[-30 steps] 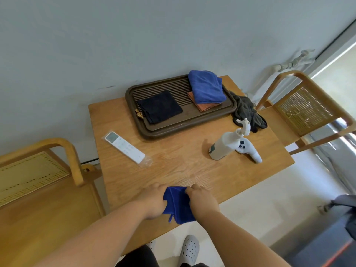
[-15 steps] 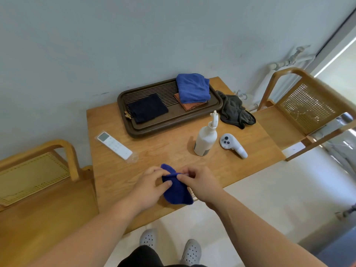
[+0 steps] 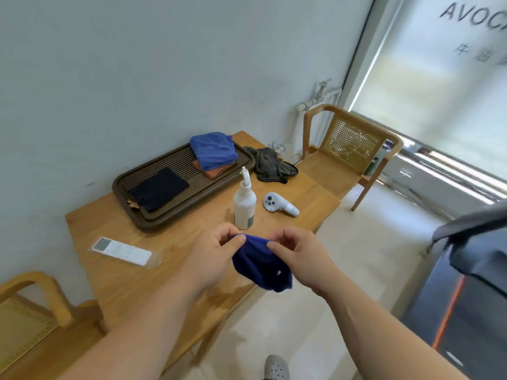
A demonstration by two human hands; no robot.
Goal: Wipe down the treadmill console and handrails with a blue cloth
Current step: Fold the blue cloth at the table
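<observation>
tray (image 3: pixel 153 219) behind bottle (image 3: pixel 244 205), remote (image 3: pixel 122 250) left

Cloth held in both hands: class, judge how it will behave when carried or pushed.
Probably floppy: the cloth sags and folds below where the left hand and right hand pinch its top edge. Likely light, since fingertip pinches alone hold it up. Its matte nap may grip rather than slide.

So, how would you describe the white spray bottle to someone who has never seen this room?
Find the wooden table against the grey wall; a dark brown tray lies on its far side. Just in front of that tray stands the white spray bottle, with a white controller lying beside it. The bottle alone stands upright, with a nozzle on top.
</observation>
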